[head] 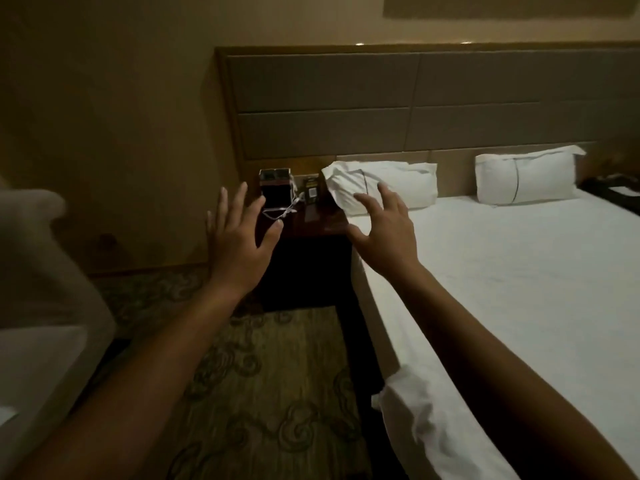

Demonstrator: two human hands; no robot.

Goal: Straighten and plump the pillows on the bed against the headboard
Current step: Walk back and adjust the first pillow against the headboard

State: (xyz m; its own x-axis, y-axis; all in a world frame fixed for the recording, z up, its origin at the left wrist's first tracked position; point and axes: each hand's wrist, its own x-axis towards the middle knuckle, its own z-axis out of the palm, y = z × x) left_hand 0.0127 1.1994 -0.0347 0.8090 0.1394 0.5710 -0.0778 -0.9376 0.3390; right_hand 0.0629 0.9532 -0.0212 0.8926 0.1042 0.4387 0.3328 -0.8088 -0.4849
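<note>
- Two white, soft rectangular pillows are seen at the head of the white-sheeted bed (pixel 502 289), both lying flat in front of the grey padded panel headboard (pixel 398 105) rather than propped up against it.
- The nearer pillow (pixel 398 185) lies crumpled, with its left corner overhanging the bed edge towards the dark wooden bedside table (pixel 311 223); the farther pillow (pixel 526 180) lies smoother, well apart from it to the right.
- The left hand (pixel 239 240) is held in the air with fingers spread and nothing in it, in front of the bedside table.
- The right hand (pixel 384 230) is likewise spread and empty, held over the bed corner just short of the nearer pillow; contact with the fabric cannot be confirmed.
- The step in hand is judged to be the reach for the nearer pillow, with no plumping done yet.
- A small dark box with a mirrored top (pixel 273 187) and a loose white cable (pixel 280 213) are seen on the table, close to the left hand's line of travel; these could be knocked or snagged if the reach is made carelessly.
- If the pillow is gripped by its overhanging corner only, it could be dragged off the mattress onto the table.
</note>
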